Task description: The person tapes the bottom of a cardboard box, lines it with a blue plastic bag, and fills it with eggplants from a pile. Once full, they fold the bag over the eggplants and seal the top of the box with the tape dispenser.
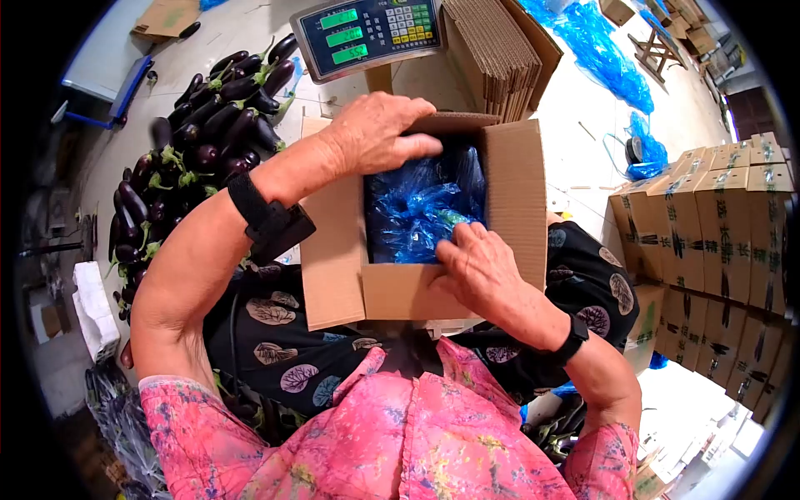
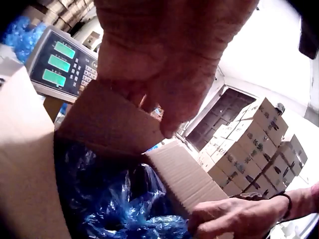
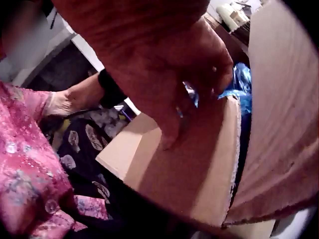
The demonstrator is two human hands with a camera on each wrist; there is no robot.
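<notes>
An open cardboard box (image 1: 333, 275) rests on my lap, lined with crumpled blue plastic (image 1: 417, 208). My left hand (image 1: 379, 133) lies over the far flap (image 1: 454, 123), its fingers curled round the flap's edge. The left wrist view shows that hand (image 2: 169, 64) on the flap (image 2: 104, 124) above the liner (image 2: 109, 199). My right hand (image 1: 479, 262) holds the near flap (image 1: 400, 292), fingers hooked over its edge onto the plastic. In the right wrist view the right hand (image 3: 164, 74) bends over this flap (image 3: 194, 164). The contents under the plastic are hidden.
A digital scale (image 1: 367, 33) stands just beyond the box. A pile of dark eggplants (image 1: 208, 125) covers the floor at the left. Flat cardboard sheets (image 1: 492, 50) lean behind the box. Stacked printed cartons (image 1: 717, 225) fill the right side, and loose blue plastic (image 1: 600, 42) lies beyond.
</notes>
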